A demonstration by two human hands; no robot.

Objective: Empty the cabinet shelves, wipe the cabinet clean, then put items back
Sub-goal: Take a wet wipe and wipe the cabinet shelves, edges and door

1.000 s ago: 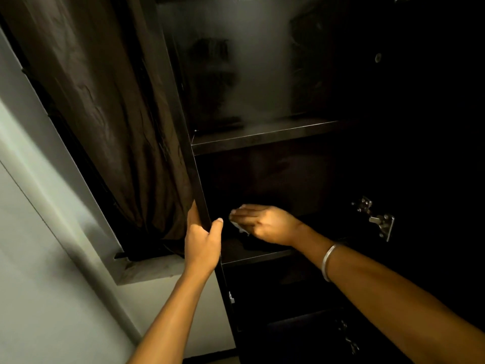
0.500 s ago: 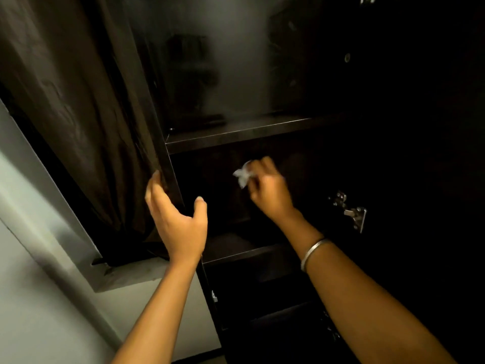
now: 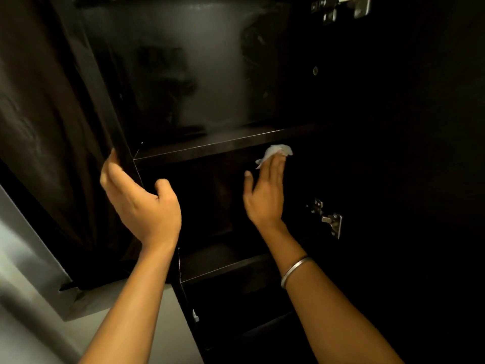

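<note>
1. Two bare hands are showing, both raised in front of one dark cabinet (image 3: 123, 143).
2. The left hand (image 3: 141, 203) is wrapping the cabinet's left upright edge: the fingers are lying on the outer side and the thumb is curling round the front, so the edge is sitting in the crook between them.
3. The right hand (image 3: 265, 195) is reaching up with its fingers straight and close together and the thumb spread to the side; it is pressing one small white wipe (image 3: 275, 153) against the dark surface just under the upper shelf.
4. The wipe is lying at the fingertips, its crumpled part sticking out above and to the left of them, touching or nearly touching the shelf's front lip.
5. Two shelves are showing: the upper shelf (image 3: 223, 144) above the right hand and the lower shelf (image 3: 225, 266) beneath both wrists.
6. Two metal hinges are glinting on the right side: one hinge (image 3: 329, 219) beside the right wrist, the top hinge (image 3: 343, 6) at the frame's upper edge.
7. One silver bangle (image 3: 295, 270) is circling the right forearm.
8. One dark curtain (image 3: 39, 122) is hanging left of the cabinet.
</note>
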